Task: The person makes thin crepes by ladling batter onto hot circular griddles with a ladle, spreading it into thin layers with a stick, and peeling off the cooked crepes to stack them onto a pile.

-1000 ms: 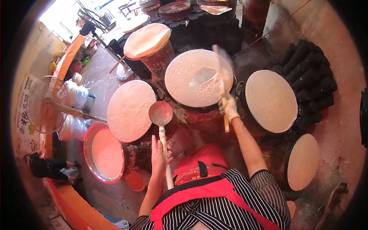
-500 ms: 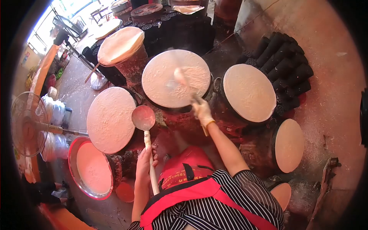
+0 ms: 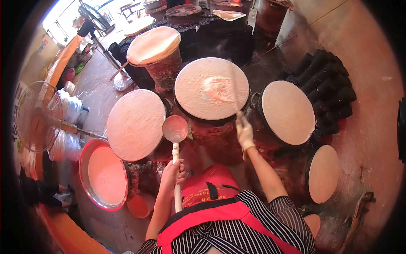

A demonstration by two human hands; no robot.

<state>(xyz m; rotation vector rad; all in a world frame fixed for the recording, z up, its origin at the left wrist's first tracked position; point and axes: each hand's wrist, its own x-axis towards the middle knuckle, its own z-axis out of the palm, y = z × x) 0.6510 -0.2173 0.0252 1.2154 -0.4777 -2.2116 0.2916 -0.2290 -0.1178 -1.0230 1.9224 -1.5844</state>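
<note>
My left hand [image 3: 172, 172] is wrapped round the long pale handle of a ladle [image 3: 175, 129], its round bowl upward between two griddles. My gloved right hand [image 3: 245, 134] grips a thin spreading tool [image 3: 234, 86], blurred by motion. The tool reaches over the right part of the middle griddle, where a pale round sheet of batter [image 3: 192, 91] covers the top. A rough, raised patch of batter lies near its centre. Round pale sheets also cover the left griddle [image 3: 136, 125] and the right griddle [image 3: 288, 112].
A red-rimmed basin of batter [image 3: 80, 169] stands at lower left, below a fan [image 3: 39, 116]. A stack of thin flatbreads [image 3: 154, 45] rests on a stand behind. Black coal cylinders [image 3: 325, 84] are piled at right. Another covered griddle [image 3: 324, 173] is at lower right.
The view has shifted, so the griddles sit further right. My right hand's tool has swung from the middle griddle's centre toward its right side. The ladle remains in my left hand.
</note>
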